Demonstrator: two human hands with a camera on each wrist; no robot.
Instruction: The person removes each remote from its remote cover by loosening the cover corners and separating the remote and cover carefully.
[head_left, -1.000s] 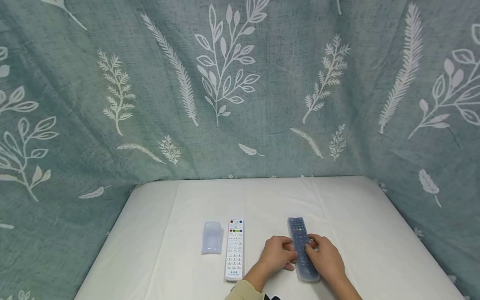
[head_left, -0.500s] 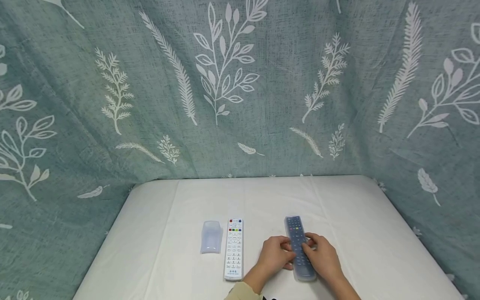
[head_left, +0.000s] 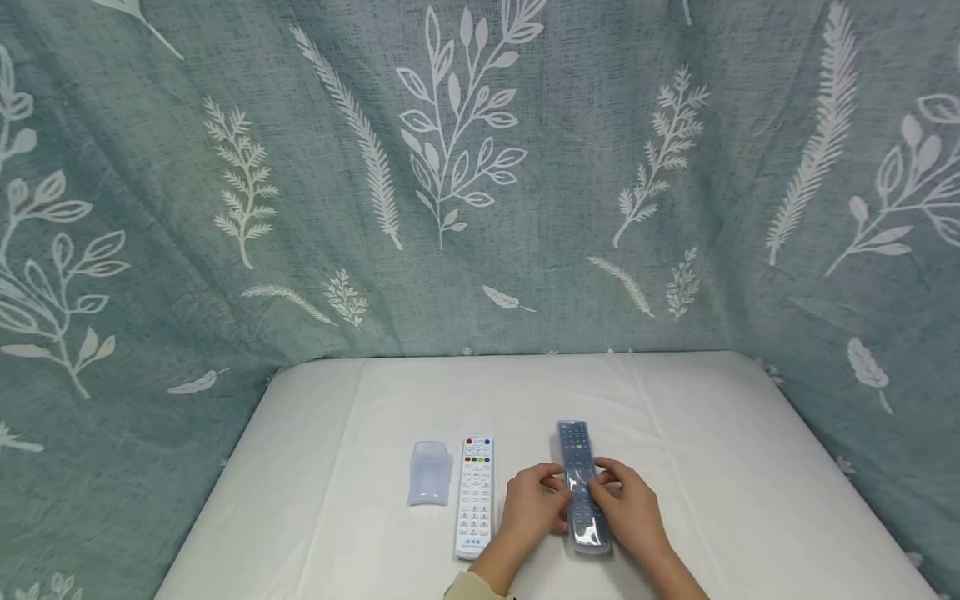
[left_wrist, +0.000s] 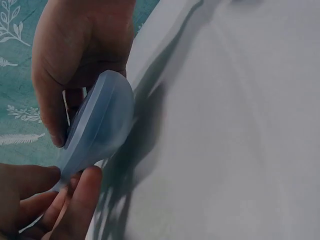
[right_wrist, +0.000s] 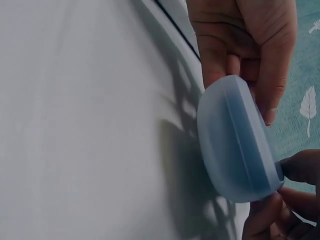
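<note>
Between left fingers [head_left: 550,472] and right fingers [head_left: 604,495] sits the dark remote [head_left: 578,467].

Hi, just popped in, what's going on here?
A person is holding a dark remote control in a translucent sleeve, with the left hand on one side and the right hand on the other. It appears lifted off the white table. To its left, a white remote control and a short translucent cover lie side by side, apart from each other.
</note>
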